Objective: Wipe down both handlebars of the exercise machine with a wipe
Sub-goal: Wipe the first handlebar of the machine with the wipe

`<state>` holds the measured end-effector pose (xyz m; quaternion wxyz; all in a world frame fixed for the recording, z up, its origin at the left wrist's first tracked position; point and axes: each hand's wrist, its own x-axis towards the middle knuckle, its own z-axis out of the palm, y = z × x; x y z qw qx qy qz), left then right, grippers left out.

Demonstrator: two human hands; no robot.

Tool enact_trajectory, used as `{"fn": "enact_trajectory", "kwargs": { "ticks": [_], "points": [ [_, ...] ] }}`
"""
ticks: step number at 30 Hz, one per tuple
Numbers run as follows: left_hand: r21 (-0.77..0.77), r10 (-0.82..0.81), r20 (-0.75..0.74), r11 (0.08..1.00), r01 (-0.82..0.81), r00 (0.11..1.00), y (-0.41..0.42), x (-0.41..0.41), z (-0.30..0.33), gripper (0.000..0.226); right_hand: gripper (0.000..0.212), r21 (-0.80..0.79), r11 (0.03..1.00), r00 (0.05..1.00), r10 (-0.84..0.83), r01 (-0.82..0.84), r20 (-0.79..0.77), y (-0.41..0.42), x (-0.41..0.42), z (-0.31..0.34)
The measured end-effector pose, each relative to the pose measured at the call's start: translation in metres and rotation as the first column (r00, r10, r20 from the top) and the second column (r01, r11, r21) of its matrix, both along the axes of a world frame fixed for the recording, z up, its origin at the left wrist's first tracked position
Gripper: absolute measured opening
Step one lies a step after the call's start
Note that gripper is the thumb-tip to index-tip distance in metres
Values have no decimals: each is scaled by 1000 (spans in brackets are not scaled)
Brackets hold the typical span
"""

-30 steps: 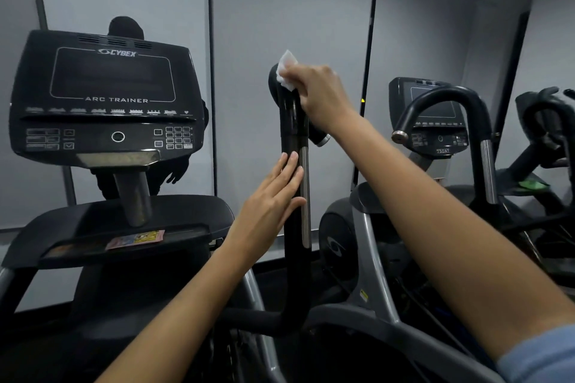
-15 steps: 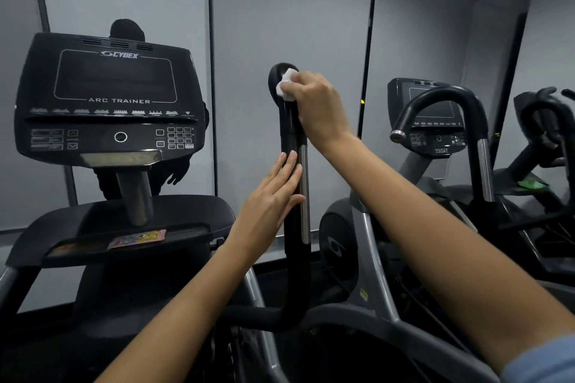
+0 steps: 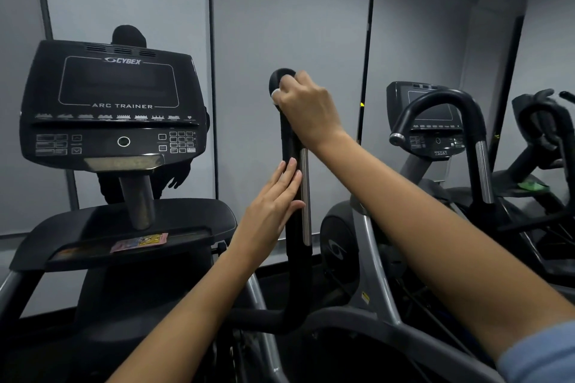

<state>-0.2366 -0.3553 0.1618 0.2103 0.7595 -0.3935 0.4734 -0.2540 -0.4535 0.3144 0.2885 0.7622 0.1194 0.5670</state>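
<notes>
Head camera: a person's right hand (image 3: 306,110) is wrapped around the upper part of a black upright handlebar (image 3: 297,227) on an exercise machine, fingers curled shut over a white wipe (image 3: 275,93). Only a small edge of the wipe shows, at the thumb side of the fist, pressed against the bar just below its rounded top. The left hand (image 3: 273,202) lies lower on the same bar, fingers straight and together, palm flat against the bar's left side beside a silver strip (image 3: 305,196); it grips nothing.

To the left stands the machine's console (image 3: 112,102), marked "CYBEX" and "ARC TRAINER", its screen dark, with a tray (image 3: 124,227) beneath it that carries a small coloured sticker (image 3: 140,241). To the right, well apart from the hands, a second machine (image 3: 435,121) of the same kind shows its own curved black handlebar and small console. Grey wall panels (image 3: 280,9) fill the background. A pale blue sleeve (image 3: 541,357) covers the right upper arm at the frame's lower right corner.
</notes>
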Motion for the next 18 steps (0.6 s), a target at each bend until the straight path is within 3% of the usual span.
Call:
{"fn": "enact_trajectory", "kwargs": {
  "ticks": [3,7,9,11,14,16,18],
  "points": [
    [13,-5,-1,1000,5,1000,1,2,-1,53,22,-117,993,998,-9,16,58,1,5,-18],
    [13,15,3,1000,-15,1000,1,4,-2,53,47,-212,977,992,41,-15,120,-18,1,-50],
    [24,10,-7,1000,-9,1000,2,2,-3,54,44,-175,979,985,126,-104,119,-24,-3,-51],
    [20,-4,-12,1000,5,1000,2,1,-3,54,27,-113,966,964,245,-234,99,-27,-3,-45],
    [14,-15,-7,1000,15,1000,3,1,-3,53,14,117,899,907,416,-422,72,-28,4,-28],
    [20,-9,9,1000,9,1000,3,2,-3,53,15,234,848,879,469,-476,88,-26,8,-25],
    [26,0,28,1000,0,1000,3,4,-3,52,12,252,835,870,486,-489,79,-25,7,-36]
  ]
}}
